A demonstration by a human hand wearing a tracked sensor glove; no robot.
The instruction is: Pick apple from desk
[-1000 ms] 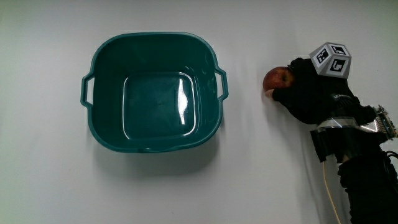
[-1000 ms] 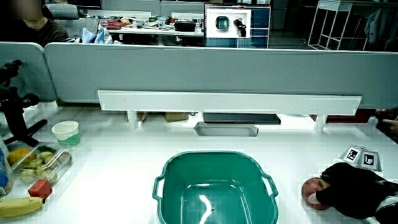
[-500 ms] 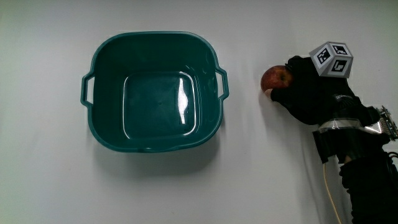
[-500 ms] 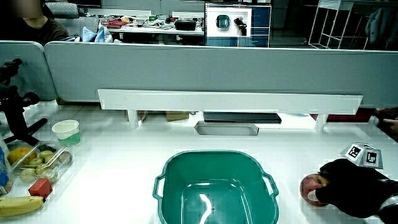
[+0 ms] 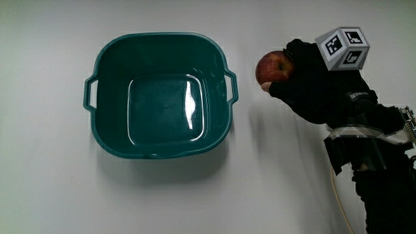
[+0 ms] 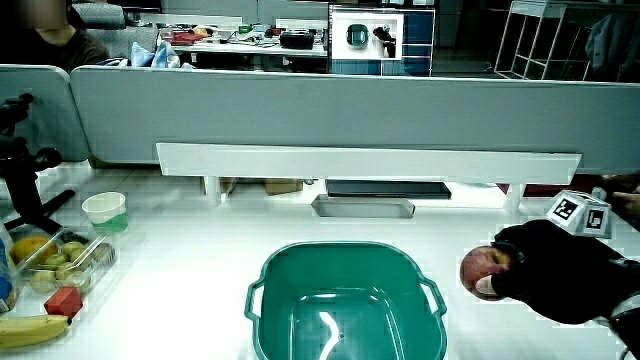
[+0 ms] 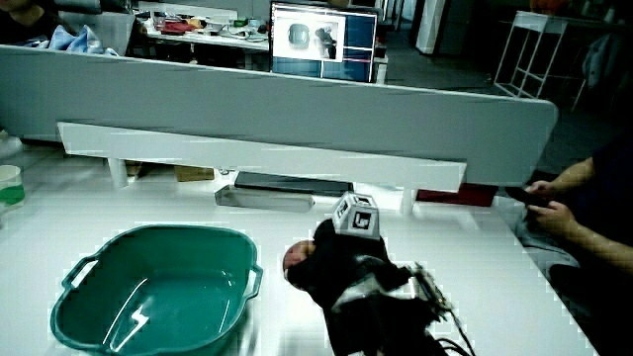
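Apple task status, biggest item first: white surface [image 5: 52, 195] carries an empty teal basin [image 5: 160, 95], upright. Hand [image 5: 318, 88] hovers beside the basin's handle, patterned cube [image 5: 342, 47] on its back. Fingers [image 5: 289, 55] clamp the red apple [image 5: 270, 66], which sits clear above the surface in a side view [image 6: 482, 270].

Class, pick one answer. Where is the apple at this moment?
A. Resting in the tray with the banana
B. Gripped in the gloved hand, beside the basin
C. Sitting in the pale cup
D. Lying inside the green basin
B: the hand is closed around the apple, just beside the green basin, which holds nothing.
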